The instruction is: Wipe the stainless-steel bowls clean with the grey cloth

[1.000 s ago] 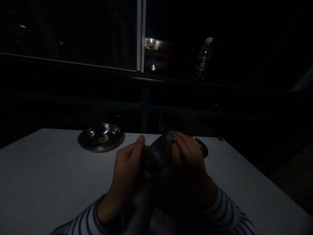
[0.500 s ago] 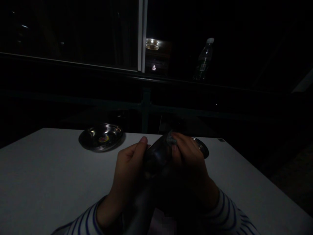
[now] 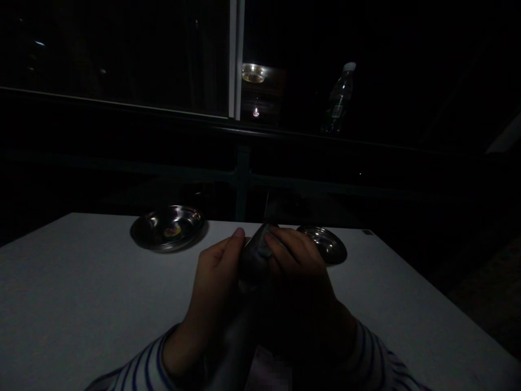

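Note:
The scene is very dark. My left hand [image 3: 214, 282] is closed around a dark, shiny pouch-like object [image 3: 253, 258], thumb up along its left side. My right hand [image 3: 301, 277] grips the same object from the right, fingers curled over its top end. Both hands hover over the white table [image 3: 81, 293] near its front edge. I cannot make out what the object is. Striped sleeves cover both wrists.
A metal dish [image 3: 169, 228] with a small coloured item inside sits at the back left of the table. A second metal dish [image 3: 325, 244] lies just behind my right hand. On a dark ledge beyond stand a plastic bottle [image 3: 338, 98] and a glass dish [image 3: 253, 73].
My right hand's fingers have slid left and down over the top end of the dark object, uncovering more of the right dish. My left hand has stayed put.

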Action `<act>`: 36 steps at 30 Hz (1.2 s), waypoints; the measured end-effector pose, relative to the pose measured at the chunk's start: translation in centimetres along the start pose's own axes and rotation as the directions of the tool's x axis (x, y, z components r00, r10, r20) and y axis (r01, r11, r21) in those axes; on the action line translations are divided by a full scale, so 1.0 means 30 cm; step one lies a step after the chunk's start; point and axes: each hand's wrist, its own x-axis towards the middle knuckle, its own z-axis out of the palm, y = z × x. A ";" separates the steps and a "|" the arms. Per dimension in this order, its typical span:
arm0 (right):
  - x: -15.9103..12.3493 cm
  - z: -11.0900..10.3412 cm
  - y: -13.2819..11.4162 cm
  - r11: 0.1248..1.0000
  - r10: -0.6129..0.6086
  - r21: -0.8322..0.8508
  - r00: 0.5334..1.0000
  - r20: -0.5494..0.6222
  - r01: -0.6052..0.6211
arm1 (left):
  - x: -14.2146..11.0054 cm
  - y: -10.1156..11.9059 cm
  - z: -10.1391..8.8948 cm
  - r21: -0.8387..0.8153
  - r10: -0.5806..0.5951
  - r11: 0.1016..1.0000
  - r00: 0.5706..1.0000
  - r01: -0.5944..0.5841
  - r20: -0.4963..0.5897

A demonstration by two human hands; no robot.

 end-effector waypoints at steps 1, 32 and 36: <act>-0.003 0.002 -0.008 1.000 -0.008 0.014 1.000 0.017 0.007 | 0.001 -0.001 0.000 0.006 -0.001 1.000 1.000 0.001 -0.014; 0.015 -0.018 -0.004 0.999 -0.032 0.008 0.999 -0.044 0.032 | -0.002 -0.003 0.010 -0.007 -0.061 0.998 0.997 0.061 -0.053; 0.008 -0.014 0.024 0.999 -0.022 -0.033 0.999 -0.034 0.021 | 0.002 -0.002 0.009 0.022 -0.050 0.998 0.996 0.052 -0.075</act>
